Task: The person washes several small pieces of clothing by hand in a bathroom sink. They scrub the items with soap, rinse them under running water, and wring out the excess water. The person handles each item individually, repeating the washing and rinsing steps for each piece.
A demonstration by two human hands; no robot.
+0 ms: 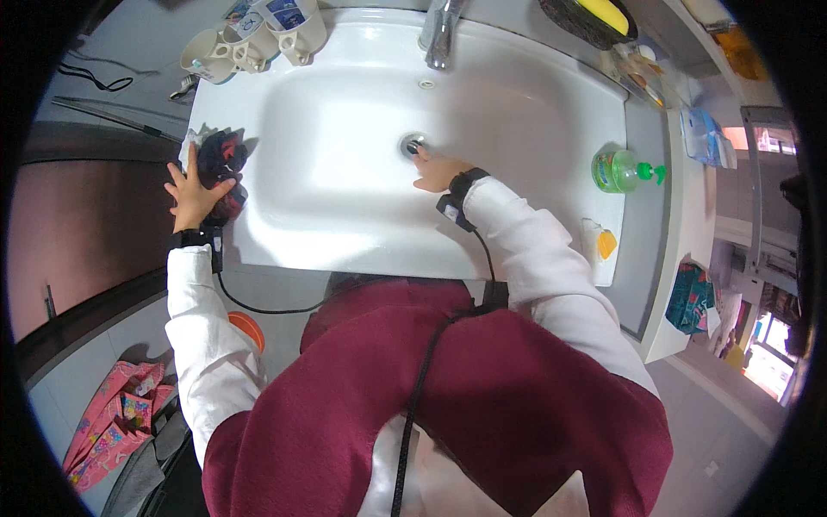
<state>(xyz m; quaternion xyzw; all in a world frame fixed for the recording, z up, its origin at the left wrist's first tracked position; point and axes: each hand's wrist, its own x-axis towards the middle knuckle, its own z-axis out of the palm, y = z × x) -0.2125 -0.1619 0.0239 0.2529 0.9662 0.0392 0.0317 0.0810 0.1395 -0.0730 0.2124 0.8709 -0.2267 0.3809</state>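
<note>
At nine o'clock on the white sink (388,260), upon its rim, lies a dark cloth bundle (227,152) with some red parts. The left hand (194,201) is over it, palm down, with the fingers spread wide and the thumb across the cloth; it does not grasp the bundle. Near the middle of the dial is the drain (413,143), and the right hand (442,171) reaches it from four o'clock, index finger at its edge. Its other fingers are partly hidden, so I cannot tell if they hold something. At twelve o'clock stands the faucet (441,41), at three a green soap bottle (615,171).
</note>
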